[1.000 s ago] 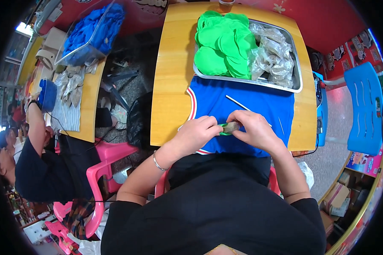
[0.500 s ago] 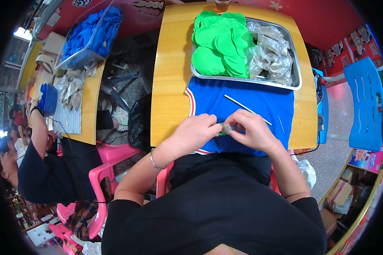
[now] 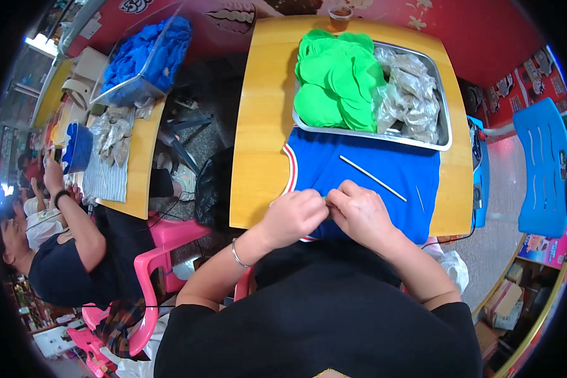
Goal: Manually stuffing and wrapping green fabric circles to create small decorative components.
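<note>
Above the near edge of a blue cloth with striped trim (image 3: pixel 315 151), my left hand (image 3: pixel 296 215) and my right hand (image 3: pixel 364 213) meet, fingertips pinched together. Between them shows a sliver of a small green piece (image 3: pixel 326 198); most of it is hidden by my fingers. On the cloth just beyond lies a thin white stick (image 3: pixel 373 178), slanting down to the right. A fine needle-like sliver (image 3: pixel 420 199) is to its right. Farther back a metal tray (image 3: pixel 446 126) holds stacked green round fabric pieces (image 3: pixel 340 82) beside clear plastic bags of greyish-brown stuff (image 3: pixel 411 94).
A cup of brown liquid (image 3: pixel 341 19) stands at the table's far edge. At left, a co-worker (image 3: pixel 69 246) sits by another table with a clear bin of blue cloth (image 3: pixel 135 82) and a blue container (image 3: pixel 77 147). A blue chair (image 3: pixel 542 167) is at right.
My hands have closed more tightly together, and the grey lump seen between them is now hidden. The view has shifted slightly. The co-worker's forearm has risen.
</note>
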A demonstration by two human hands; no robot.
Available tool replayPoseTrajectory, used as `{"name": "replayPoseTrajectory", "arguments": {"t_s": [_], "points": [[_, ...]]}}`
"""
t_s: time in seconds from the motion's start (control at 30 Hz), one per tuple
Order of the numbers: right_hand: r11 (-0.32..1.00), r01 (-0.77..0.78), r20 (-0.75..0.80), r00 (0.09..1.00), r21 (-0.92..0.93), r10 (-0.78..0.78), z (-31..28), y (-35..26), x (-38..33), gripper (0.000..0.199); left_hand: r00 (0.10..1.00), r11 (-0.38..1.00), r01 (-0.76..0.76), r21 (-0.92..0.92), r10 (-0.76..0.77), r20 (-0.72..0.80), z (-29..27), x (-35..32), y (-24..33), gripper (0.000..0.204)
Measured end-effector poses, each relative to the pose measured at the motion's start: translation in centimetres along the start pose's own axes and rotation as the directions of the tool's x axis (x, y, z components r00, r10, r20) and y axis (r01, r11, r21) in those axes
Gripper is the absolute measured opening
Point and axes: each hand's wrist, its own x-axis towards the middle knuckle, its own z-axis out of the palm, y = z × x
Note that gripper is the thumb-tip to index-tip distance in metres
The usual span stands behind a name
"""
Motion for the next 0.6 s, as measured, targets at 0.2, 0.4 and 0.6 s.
{"name": "replayPoseTrajectory", "arguments": {"t_s": [0.2,0.4,0.6], "points": [[0.995,-0.084,0.111,0.990,-0.055,0.090,-0.2,-0.1,-0.1,0.012,0.989,0.996,-0.073,0.048,0.078,-0.128,0.8,-0.3,0.7,0.011],[0.881,-0.061,0.094,0.995,0.470,0.018,-0.7,2.1,-0.8,0.016,0.968,0.994,-0.101,0.033,0.105,-0.229,2.0,-1.3,0.1,0.012],[0.918,0.063,-0.030,0.998,0.393,-0.056,0.8,2.2,-1.5,0.012,0.977,0.992,-0.098,-0.081,0.081,-0.196,1.6,-1.2,-0.2,0.016]]}}
